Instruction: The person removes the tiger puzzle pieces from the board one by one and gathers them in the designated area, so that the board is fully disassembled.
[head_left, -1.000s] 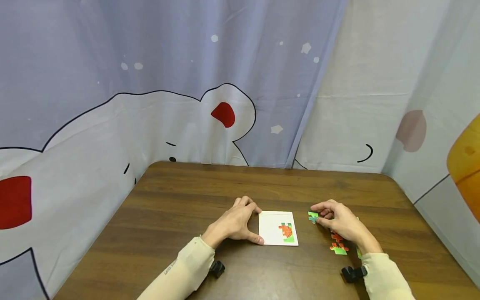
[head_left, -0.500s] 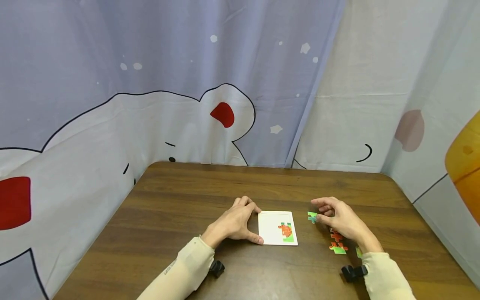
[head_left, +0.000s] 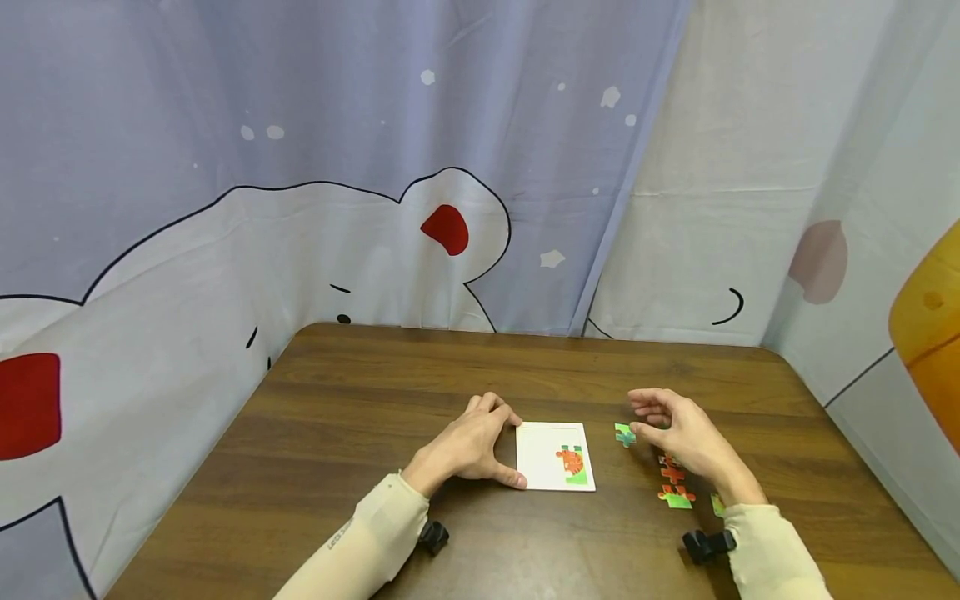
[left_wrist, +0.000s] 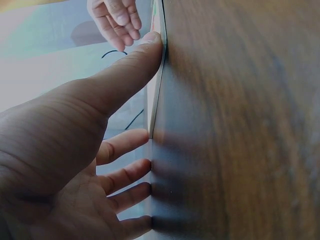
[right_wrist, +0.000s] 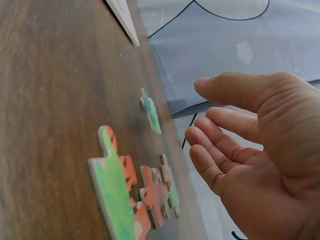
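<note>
My left hand (head_left: 468, 442) holds the white puzzle board (head_left: 536, 458) at its left side, thumb on the front corner and index fingertip at the back corner. Its other fingertips rest on the table. A joined red-and-green section (head_left: 573, 464) lies in the board's front right part. To the board's right, a green-and-blue puzzle piece (head_left: 625, 435) lies on the table. My right hand (head_left: 686, 433) hovers just right of that piece, thumb apart from the loosely bent fingers, holding nothing. The right wrist view shows a gap between this hand and the green-and-blue piece (right_wrist: 151, 114).
Red puzzle pieces (head_left: 672, 471) and a red-and-green piece (head_left: 677, 497) lie under and in front of my right hand. Another green piece (head_left: 717, 504) sits by the right wrist, partly hidden. Behind the wooden table (head_left: 390, 375) hangs a printed curtain (head_left: 360, 250).
My right thumb and fingers have spread and moved off the green-and-blue piece, slightly right and away from me. The piece stays on the table. My left hand and the board keep still.
</note>
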